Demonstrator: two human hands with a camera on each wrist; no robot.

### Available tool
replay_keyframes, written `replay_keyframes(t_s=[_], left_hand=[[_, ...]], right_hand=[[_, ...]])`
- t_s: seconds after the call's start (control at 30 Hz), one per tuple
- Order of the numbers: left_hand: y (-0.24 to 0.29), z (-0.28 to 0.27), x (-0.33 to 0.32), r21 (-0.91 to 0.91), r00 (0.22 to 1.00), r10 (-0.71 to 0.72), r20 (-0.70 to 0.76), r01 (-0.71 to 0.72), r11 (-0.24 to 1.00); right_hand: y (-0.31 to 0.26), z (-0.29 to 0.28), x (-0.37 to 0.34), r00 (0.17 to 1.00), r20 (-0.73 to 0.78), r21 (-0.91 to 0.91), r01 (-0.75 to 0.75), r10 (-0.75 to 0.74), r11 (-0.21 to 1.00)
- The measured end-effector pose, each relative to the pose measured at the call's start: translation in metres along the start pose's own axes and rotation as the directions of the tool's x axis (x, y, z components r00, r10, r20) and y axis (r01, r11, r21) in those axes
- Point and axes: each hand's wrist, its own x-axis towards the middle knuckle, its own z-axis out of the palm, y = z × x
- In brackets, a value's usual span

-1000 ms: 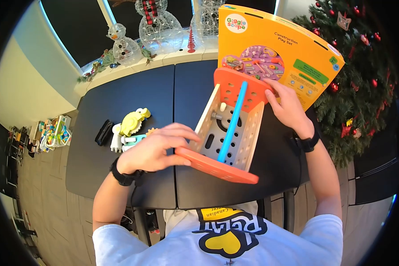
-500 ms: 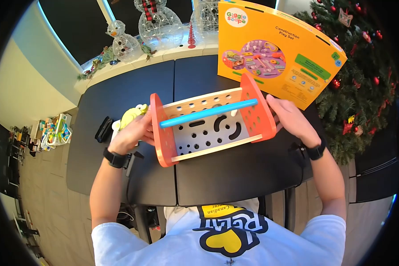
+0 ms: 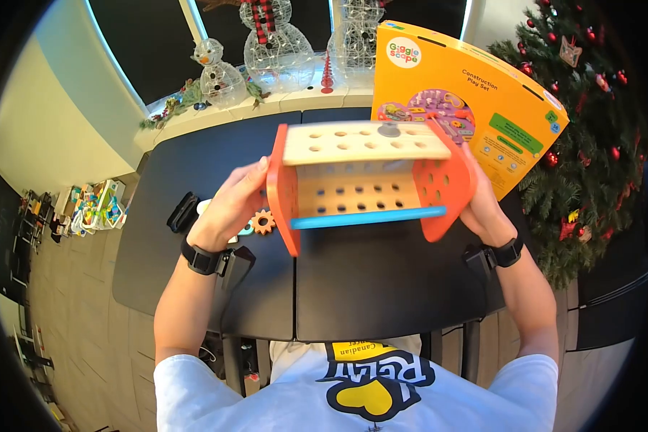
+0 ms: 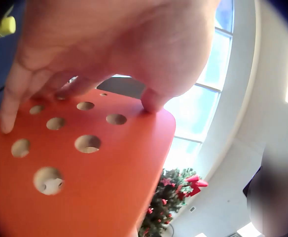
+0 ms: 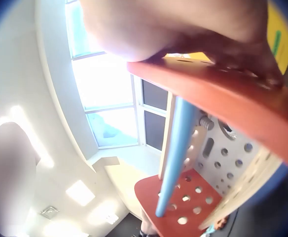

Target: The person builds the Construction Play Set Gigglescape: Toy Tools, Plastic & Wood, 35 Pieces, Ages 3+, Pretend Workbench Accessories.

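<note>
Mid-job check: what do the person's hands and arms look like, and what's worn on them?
The left hand and right hand are ungloved. Each arm wears a black wristband with a small dark device attached. The forearms are bare below short white sleeves.

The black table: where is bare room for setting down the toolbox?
The table is bare between the held toolbox and the shirt. Another patch, far left, lies between the black case and the window ledge. Crowded: by the left hand and orange gear, and far right, at the yellow box.
</note>
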Motion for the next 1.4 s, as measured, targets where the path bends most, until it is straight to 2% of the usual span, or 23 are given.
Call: replay_keyframes(t_s=[0.03,0.07,0.1,0.13,0.2,0.23,0.37,0.5,0.7,0.73,0.83,0.87,0.93,0.97,1.03,1.07,1.1,1.17,1.2,1.23,1.3,1.37,1.4], left_hand=[[0.003,-0.002,0.003,0.029,0.997,0.070,0.042,-0.071,0.997],[0.011,0.001,0.004,-0.130,0.997,0.062,0.055,-0.054,0.990],[0.008,0.002,0.005,-0.064,0.992,0.118,0.035,-0.115,0.991],[0.001,0.004,0.008,0.004,0.985,0.174,0.019,-0.174,0.985],[-0.002,0.011,0.008,0.074,0.973,0.232,0.016,-0.232,0.970],[-0.008,0.008,0.009,0.188,0.960,0.277,0.032,-0.278,0.942],[-0.037,0.001,0.003,0.191,0.982,0.185,-0.035,-0.176,0.966],[-0.038,0.009,-0.003,0.087,0.989,0.146,-0.026,-0.143,0.986],[-0.035,0.002,-0.016,0.205,1.000,0.022,0.022,-0.026,0.978],[-0.040,0.001,-0.017,0.233,0.996,0.076,0.048,-0.085,0.969],[-0.041,0.003,-0.022,0.365,0.997,0.075,0.013,-0.075,0.928],[-0.045,0.004,-0.023,0.376,0.988,0.154,-0.021,-0.135,0.917],[-0.034,-0.008,-0.027,0.498,0.998,0.059,-0.039,-0.032,0.866],[-0.027,-0.015,-0.030,0.556,0.999,0.014,-0.050,0.016,0.831],[-0.016,-0.031,-0.037,0.718,0.980,0.007,-0.197,0.140,0.681],[-0.015,-0.042,-0.042,0.793,0.971,0.004,-0.240,0.194,0.577],[-0.017,-0.054,-0.047,0.852,0.960,0.008,-0.281,0.246,0.463],[-0.026,-0.073,-0.058,0.900,0.948,0.053,-0.314,0.279,0.335],[-0.030,-0.078,-0.063,0.916,0.942,0.076,-0.328,0.298,0.269],[-0.030,-0.078,-0.067,0.914,0.937,0.055,-0.344,0.321,0.247],[-0.028,-0.078,-0.075,0.910,0.927,0.018,-0.374,0.364,0.200],[-0.038,-0.085,-0.083,0.934,0.940,0.031,-0.339,0.332,0.136],[-0.041,-0.086,-0.087,0.945,0.949,0.043,-0.313,0.306,0.112]], right_hand=[[-0.001,-0.002,0.000,0.999,0.042,-0.035,0.016,-0.015,0.999],[-0.001,-0.007,0.000,0.996,0.085,-0.067,0.034,-0.028,0.997],[-0.001,-0.008,0.000,0.991,0.129,-0.098,0.053,-0.040,0.994],[0.003,-0.001,-0.002,0.994,0.044,-0.069,0.105,-0.102,0.992],[0.023,-0.021,0.004,0.977,0.076,-0.126,0.206,-0.198,0.970],[0.030,-0.031,0.006,0.965,0.094,-0.153,0.256,-0.244,0.955],[0.039,-0.052,0.002,0.952,0.236,-0.193,0.241,-0.194,0.951],[0.051,-0.061,-0.004,0.962,0.208,-0.231,0.224,-0.177,0.947],[0.055,-0.069,-0.019,0.963,0.204,-0.434,0.250,-0.176,0.865],[0.055,-0.070,-0.022,0.966,0.199,-0.453,0.238,-0.163,0.859],[0.058,-0.074,-0.023,0.967,0.197,-0.478,0.237,-0.159,0.846],[0.055,-0.073,-0.023,0.968,0.200,-0.489,0.233,-0.152,0.840],[0.044,-0.066,-0.027,0.975,0.182,-0.520,0.206,-0.128,0.829],[0.040,-0.061,-0.031,0.975,0.152,-0.536,0.222,-0.165,0.814],[0.035,-0.046,-0.038,0.965,0.092,-0.570,0.253,-0.245,0.782],[0.037,-0.036,-0.041,0.912,0.060,-0.682,0.334,-0.405,0.650],[0.032,-0.023,-0.047,0.852,0.151,-0.796,0.405,-0.501,0.450],[0.020,0.004,-0.060,0.706,0.373,-0.889,0.457,-0.602,-0.015],[0.023,0.016,-0.059,0.618,0.478,-0.822,0.565,-0.625,-0.070],[0.025,0.033,-0.062,0.607,0.545,-0.780,0.621,-0.578,-0.083],[0.037,0.062,-0.059,0.604,0.683,-0.676,0.735,-0.410,-0.042],[0.060,0.096,-0.053,0.661,0.702,-0.676,0.736,-0.265,0.045],[0.074,0.109,-0.050,0.659,0.728,-0.662,0.747,-0.190,0.056]])
